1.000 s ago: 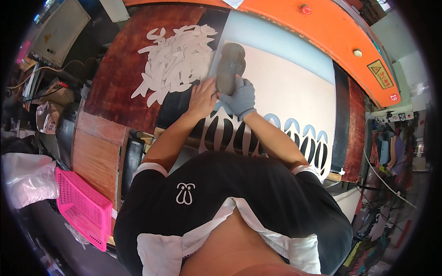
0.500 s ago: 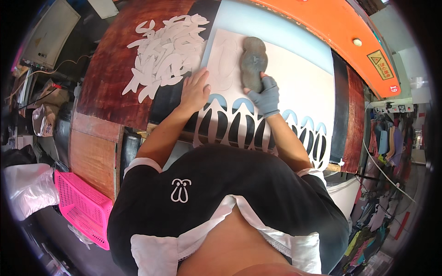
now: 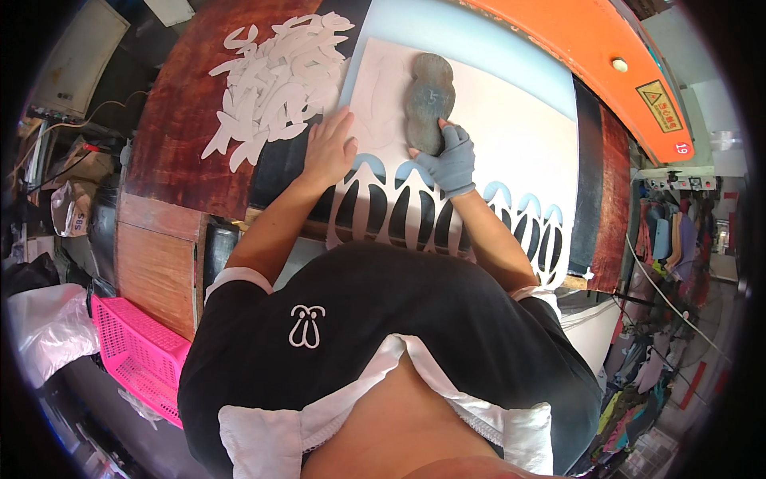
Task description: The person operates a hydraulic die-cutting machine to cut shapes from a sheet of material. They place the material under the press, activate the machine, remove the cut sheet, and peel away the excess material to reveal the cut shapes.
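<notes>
My right hand [image 3: 448, 162], in a grey fingerless glove, grips the near end of a dark grey, wavy-sided cutting die [image 3: 431, 102]. The die rests on a pale sheet [image 3: 511, 128] with its long side running away from me. Bare and spread out, my left hand [image 3: 329, 148] lies at the sheet's left edge, with its fingers pointing away. Just left of the die, a faint outline shows in the sheet. Along the near edge, the sheet has a row of cut-out openings [image 3: 413, 211] with thin strips between them.
A heap of white curved cut pieces [image 3: 275, 88] covers part of the reddish-brown table [image 3: 175, 152] at left. Across the far right stretches an orange machine beam [image 3: 590, 56]. Light blue board [image 3: 447, 28] shows beyond the sheet. A pink basket [image 3: 140, 351] stands low at left.
The view has shifted slightly, so the table appears a little higher and further left. Both hands and the die keep about the same places on the sheet.
</notes>
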The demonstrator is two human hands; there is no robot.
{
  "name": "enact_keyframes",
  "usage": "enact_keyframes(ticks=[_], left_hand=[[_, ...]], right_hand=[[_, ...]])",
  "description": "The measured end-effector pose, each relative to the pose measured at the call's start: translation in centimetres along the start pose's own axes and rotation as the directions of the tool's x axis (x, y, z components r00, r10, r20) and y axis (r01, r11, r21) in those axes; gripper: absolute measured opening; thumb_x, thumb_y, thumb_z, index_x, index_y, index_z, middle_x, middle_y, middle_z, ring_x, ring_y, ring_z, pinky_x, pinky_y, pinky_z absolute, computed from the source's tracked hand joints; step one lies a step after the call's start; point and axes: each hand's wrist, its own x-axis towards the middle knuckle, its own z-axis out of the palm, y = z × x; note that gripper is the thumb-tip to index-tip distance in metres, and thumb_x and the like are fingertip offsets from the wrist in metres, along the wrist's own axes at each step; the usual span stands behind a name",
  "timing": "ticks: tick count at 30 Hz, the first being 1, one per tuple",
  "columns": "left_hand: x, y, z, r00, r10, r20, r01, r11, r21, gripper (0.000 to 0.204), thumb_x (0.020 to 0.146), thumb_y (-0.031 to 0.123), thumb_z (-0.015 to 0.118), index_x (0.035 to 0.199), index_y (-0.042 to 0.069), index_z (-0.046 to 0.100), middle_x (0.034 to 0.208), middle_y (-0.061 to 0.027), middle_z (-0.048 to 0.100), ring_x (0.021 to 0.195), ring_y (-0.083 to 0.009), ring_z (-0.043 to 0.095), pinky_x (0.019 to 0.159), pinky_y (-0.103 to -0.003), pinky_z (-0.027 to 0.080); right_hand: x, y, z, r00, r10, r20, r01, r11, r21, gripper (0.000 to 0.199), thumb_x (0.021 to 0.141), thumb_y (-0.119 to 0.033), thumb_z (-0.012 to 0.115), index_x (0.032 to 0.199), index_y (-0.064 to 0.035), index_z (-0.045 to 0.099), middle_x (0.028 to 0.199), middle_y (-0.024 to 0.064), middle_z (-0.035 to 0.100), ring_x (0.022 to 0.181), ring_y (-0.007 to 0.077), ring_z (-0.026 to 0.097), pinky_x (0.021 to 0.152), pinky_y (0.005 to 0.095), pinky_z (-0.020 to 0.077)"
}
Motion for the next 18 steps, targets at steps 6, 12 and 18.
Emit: enact_keyframes(ticks=[6, 12, 18], left_hand=[[-0.4, -0.1, 0.2, 1.0, -0.016, -0.001, 0.016, 1.0, -0.014, 0.05, 0.083, 0.022, 0.055, 0.128, 0.004, 0.045, 0.139, -0.0096, 0.04, 0.125, -0.0293, 0.038, 0.1, -0.053, 0.03], [0.2, 0.2, -0.6, 1.0, -0.023, -0.004, 0.023, 0.999, -0.046, 0.052, 0.083, 0.024, 0.056, 0.129, 0.002, 0.044, 0.139, -0.0139, 0.039, 0.125, -0.0318, 0.038, 0.1, -0.049, 0.032], [-5.6, 1.8, -5.7, 0.994, 0.031, -0.107, -0.046, 0.989, -0.143, 0.043, 0.083, 0.026, 0.058, 0.118, 0.001, 0.05, 0.109, -0.0161, 0.057, 0.098, -0.0348, 0.054, 0.084, -0.043, 0.043]], right_hand=[[-0.2, -0.2, -0.4, 0.999, 0.017, 0.041, -0.017, 1.0, 0.002, 0.076, 0.055, -0.034, 0.084, 0.113, 0.0055, 0.056, 0.103, 0.0201, 0.059, 0.096, 0.0332, 0.058, 0.082, 0.0378, 0.0487], [-0.3, 1.0, -1.0, 0.991, -0.022, 0.13, 0.011, 0.996, 0.085, 0.072, 0.064, -0.032, 0.08, 0.119, 0.0041, 0.052, 0.11, 0.0221, 0.058, 0.1, 0.0345, 0.058, 0.084, 0.0375, 0.0483], [-8.4, 3.3, -11.2, 0.986, 0.159, -0.051, -0.16, 0.987, -0.019, 0.053, 0.077, -0.025, 0.07, 0.12, 0.0, 0.05, 0.112, 0.0185, 0.057, 0.102, 0.034, 0.054, 0.089, 0.0405, 0.0426]])
